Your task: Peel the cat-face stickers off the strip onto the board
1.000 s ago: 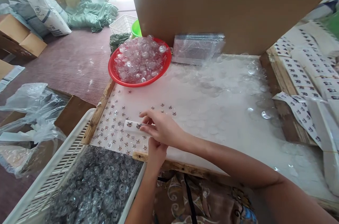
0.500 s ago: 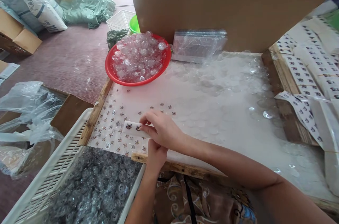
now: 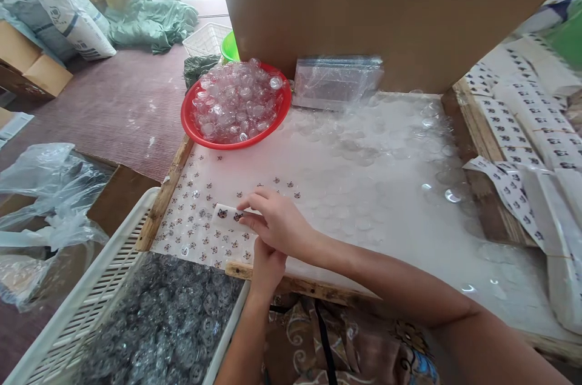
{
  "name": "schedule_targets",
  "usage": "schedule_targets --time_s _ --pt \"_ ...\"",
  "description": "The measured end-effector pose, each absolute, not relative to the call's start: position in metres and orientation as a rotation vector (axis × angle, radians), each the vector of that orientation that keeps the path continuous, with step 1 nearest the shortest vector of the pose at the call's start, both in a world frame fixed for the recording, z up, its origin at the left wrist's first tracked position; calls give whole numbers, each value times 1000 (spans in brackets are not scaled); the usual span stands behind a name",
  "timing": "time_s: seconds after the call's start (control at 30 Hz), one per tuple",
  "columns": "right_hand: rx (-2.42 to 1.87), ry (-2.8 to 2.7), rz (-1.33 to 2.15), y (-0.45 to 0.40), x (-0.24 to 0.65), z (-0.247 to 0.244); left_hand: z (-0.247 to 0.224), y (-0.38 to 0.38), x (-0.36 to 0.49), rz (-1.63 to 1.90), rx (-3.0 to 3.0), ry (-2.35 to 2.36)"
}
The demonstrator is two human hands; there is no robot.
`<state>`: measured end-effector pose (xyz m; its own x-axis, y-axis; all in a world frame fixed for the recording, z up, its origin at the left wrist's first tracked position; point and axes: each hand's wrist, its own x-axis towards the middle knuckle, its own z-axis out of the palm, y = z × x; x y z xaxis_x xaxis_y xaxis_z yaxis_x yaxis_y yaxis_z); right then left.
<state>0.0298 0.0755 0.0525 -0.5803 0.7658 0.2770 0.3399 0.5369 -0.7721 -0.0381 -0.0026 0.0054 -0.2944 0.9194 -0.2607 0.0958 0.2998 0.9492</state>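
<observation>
A white strip printed with dark cat faces lies across the near left part of the white work surface. My right hand is over its right end, thumb and index finger slightly parted at a cat face; whether they grip it is unclear. Below and partly behind it is my left hand, its fingers hidden by the right hand and close to the strip's end. Around the strip, many small cat-face pieces are spread on the surface. Clear round discs lie scattered farther right.
A red basin heaped with clear round pieces stands at the back. A white basket of dark clear pieces is at the near left. Wooden edging borders the surface; printed strips lie right. Cardboard rises behind.
My right thumb and index finger have parted slightly, showing more of the second cat face. The strip sits slightly higher in view, and the view has shifted a little.
</observation>
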Motion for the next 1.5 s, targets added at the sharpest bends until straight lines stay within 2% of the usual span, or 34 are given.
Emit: schedule_targets --time_s 0.13,0.23,0.4,0.57,0.83,1.03,1.3,1.5 --pt "-789 -2184 755 71 30 57 -3 -4 -42 1169 911 1660" --pt "-775 -2037 916 87 45 62 -6 -3 -41 1157 804 1479" --pt "-1288 -1852 994 152 99 42 -3 -2 -37 1161 669 1284" --pt "-1620 -1955 1005 187 137 5 -2 -3 -36 1178 654 1284" --pt "-1684 -2163 911 185 128 -5 -6 -3 -38 1153 673 1280" --pt "-1681 -2252 684 178 108 -6 -3 -3 -37 1159 666 1284" --pt "-1510 -2278 832 179 78 0 -2 -2 -38 1182 673 1279" --pt "-1424 -2631 793 159 106 24 1 -7 -39 1139 670 1145"
